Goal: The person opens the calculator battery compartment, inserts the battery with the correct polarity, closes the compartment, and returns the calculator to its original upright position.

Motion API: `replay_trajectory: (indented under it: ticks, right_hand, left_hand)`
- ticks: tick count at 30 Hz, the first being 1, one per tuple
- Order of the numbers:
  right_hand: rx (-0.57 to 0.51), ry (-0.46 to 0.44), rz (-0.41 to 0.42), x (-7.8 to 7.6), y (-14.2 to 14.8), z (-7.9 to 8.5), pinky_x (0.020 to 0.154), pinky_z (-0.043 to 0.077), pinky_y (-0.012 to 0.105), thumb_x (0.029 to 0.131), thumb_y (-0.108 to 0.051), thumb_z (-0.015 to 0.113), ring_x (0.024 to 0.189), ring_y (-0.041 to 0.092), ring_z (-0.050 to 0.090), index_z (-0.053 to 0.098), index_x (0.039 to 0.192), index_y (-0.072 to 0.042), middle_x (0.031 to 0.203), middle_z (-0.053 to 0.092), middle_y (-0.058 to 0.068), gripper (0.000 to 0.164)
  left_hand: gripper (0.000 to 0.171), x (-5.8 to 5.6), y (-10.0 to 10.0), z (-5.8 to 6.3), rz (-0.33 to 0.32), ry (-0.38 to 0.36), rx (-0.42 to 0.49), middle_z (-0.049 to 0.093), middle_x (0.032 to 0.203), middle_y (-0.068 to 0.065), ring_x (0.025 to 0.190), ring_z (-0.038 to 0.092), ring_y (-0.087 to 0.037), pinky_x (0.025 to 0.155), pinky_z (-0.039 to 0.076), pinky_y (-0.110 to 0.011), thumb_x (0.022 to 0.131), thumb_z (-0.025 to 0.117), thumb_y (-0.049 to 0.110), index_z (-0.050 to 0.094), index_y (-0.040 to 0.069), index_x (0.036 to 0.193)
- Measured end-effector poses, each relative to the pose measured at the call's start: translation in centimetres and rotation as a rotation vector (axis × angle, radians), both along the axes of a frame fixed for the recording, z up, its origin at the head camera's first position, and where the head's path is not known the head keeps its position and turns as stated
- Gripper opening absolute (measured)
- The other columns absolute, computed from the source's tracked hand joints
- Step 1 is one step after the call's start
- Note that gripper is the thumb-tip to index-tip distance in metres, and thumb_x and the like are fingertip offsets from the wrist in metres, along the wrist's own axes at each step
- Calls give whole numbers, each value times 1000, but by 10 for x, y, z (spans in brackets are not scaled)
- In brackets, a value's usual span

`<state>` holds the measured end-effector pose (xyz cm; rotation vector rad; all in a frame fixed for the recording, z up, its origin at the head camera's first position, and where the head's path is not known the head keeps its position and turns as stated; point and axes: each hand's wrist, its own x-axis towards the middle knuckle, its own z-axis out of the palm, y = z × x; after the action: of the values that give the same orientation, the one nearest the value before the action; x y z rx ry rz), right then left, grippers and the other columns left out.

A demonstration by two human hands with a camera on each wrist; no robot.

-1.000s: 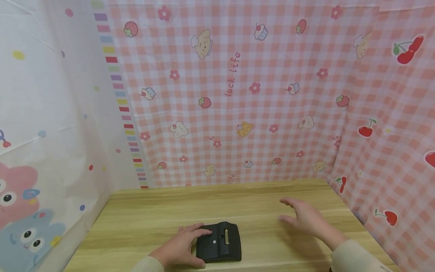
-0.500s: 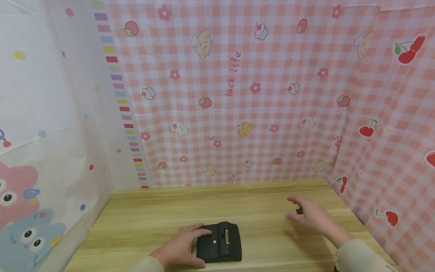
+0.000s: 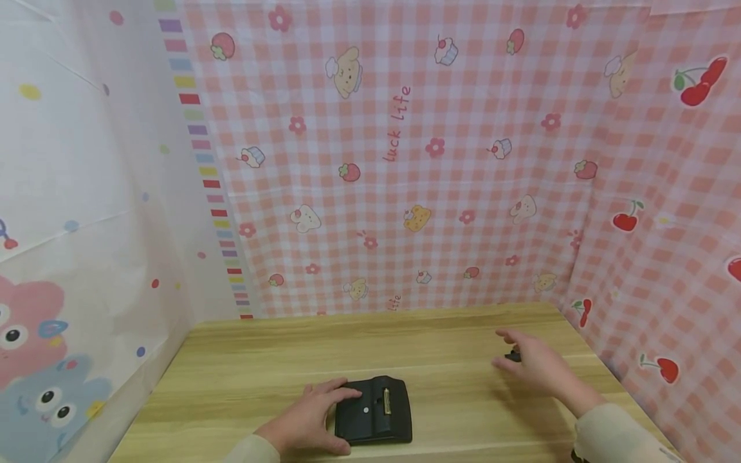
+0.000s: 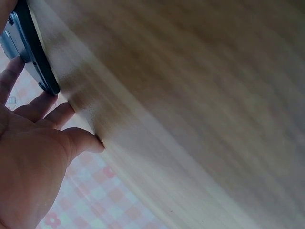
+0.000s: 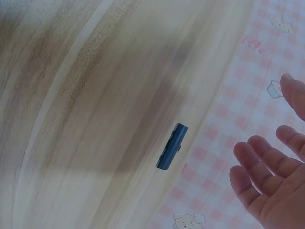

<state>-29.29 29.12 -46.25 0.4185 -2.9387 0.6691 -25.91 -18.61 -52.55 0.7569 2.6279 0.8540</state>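
A flat black calculator-like device (image 3: 354, 418) lies back side up on the wooden table (image 3: 278, 350). A gold-coloured battery (image 3: 387, 401) sits in its open slot. My left hand (image 3: 308, 419) holds the device at its left side, thumb at the near edge, a finger on its back. In the left wrist view the other fingertips are at its edge and on the table. My right hand (image 3: 541, 365) hovers at the right with fingers apart. A small narrow black cover-like piece (image 5: 172, 147) lies on the table apart from this hand's fingers in the right wrist view.
Patterned cloths hang around the table: a pink checked one (image 3: 370, 193) behind it, another checked cloth with cherries (image 3: 671, 257) on the right, a white cartoon one (image 3: 133, 257) on the left. The table's back edge meets the rear cloth.
My right hand has shifted a little to the right. The small black piece has come into view between its thumb and fingers. My left hand and the device have stayed put.
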Motion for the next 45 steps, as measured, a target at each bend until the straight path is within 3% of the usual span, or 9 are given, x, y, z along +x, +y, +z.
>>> replay_trajectory:
  ticks: [14, 21, 29, 42, 45]
  right_hand:
    - [-18, -69, -97, -5, 6, 2, 89, 60, 61, 100, -46, 73, 112, 44, 73, 50, 153, 3, 140, 64, 35, 75]
    - [-58, -81, -137, -7, 9, 1, 87, 62, 58, 102, -41, 72, 109, 42, 74, 47, 153, 5, 139, 62, 39, 73]
    - [-60, -76, -184, -17, 15, 1, 90, 59, 62, 103, -38, 69, 114, 52, 69, 48, 150, 10, 133, 64, 40, 70]
    - [-10, -128, -258, -32, 25, -16, 97, 54, 69, 101, -40, 68, 127, 58, 61, 52, 149, 8, 147, 58, 37, 69]
    - [14, -150, -264, -34, 26, -20, 93, 56, 67, 100, -39, 68, 120, 53, 66, 55, 148, 7, 145, 60, 36, 67]
  left_hand:
    - [83, -2, -1, -3, 2, -3, -7, 39, 171, -18, 155, 40, -48, 122, 16, -84, 77, 95, 46, 57, 41, 151]
    - [84, -1, -1, -1, 1, 1, -15, 38, 171, -18, 154, 42, -48, 122, 17, -84, 77, 96, 45, 56, 41, 151]
    - [85, 0, -1, 0, -1, 9, -14, 39, 170, -18, 154, 41, -48, 121, 16, -84, 76, 96, 45, 57, 40, 151]
    - [84, 1, -2, -1, 0, 1, -8, 38, 171, -18, 154, 40, -50, 121, 16, -84, 77, 96, 46, 57, 39, 151]
    - [84, 0, -2, 0, 1, 1, -3, 39, 171, -18, 155, 40, -48, 121, 15, -85, 76, 96, 46, 57, 39, 151]
